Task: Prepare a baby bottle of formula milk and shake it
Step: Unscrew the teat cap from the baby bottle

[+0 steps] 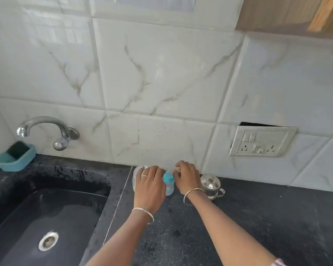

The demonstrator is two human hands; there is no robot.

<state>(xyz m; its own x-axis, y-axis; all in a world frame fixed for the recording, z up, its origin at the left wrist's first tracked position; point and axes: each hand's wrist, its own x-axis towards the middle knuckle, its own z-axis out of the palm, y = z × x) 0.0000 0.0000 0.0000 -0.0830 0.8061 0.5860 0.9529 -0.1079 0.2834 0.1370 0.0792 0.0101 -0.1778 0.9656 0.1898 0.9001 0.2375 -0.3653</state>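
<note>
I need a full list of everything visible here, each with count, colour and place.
baby bottle: one, clear with teal collar, standing on the counter, centre
white container: one, white, under the left hand
small pale object: one, pale, in the right hand
steel pot: one, silver, lidded, beside the right hand
counter: one, black speckled, bottom right
sink: one, black, bottom left
tap: one, silver, wall above the sink
soap tray: one, blue, far left, holding a dark sponge
socket plate: one, white, right wall
left hand: one, bangled, resting on the white container
right hand: one, bangled, pinching the small pale object
</note>
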